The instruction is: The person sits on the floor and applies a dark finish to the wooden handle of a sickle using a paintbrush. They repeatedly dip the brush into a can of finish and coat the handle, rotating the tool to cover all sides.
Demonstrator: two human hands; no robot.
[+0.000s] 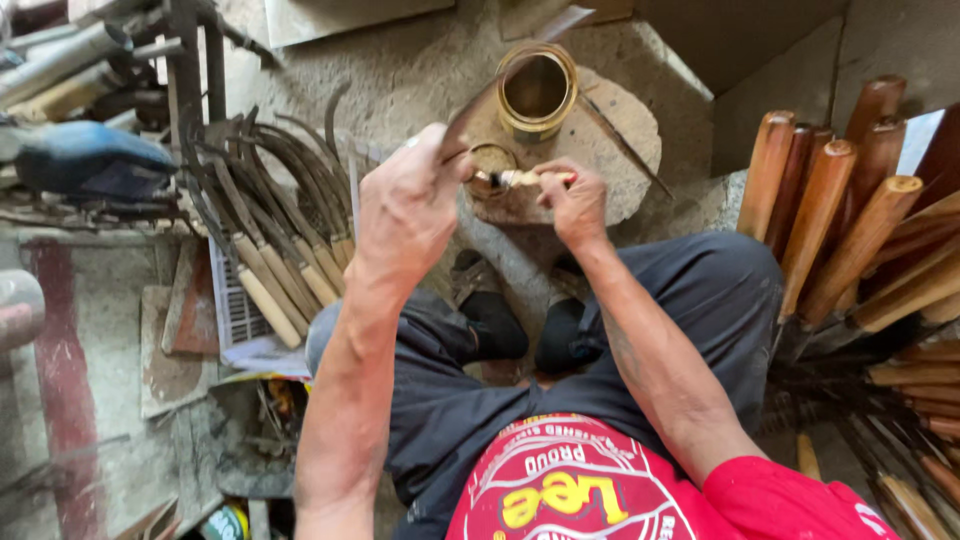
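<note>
My left hand (405,205) grips the handle of a sickle whose curved blade (480,100) points up and to the right. My right hand (572,200) holds a small paintbrush (505,179), its bristles touching the handle end near my left hand. Just beyond the brush sits a small round lid (492,157) with brown liquid. An open brass-coloured tin (537,90) stands behind it on a round wooden block (620,140). My knees and dark shoes are below the hands.
A heap of sickles with pale wooden handles (275,215) lies on a white crate at the left. Several varnished brown handles (850,215) lean at the right. A blue power tool (85,160) rests at the far left. Concrete floor lies all around.
</note>
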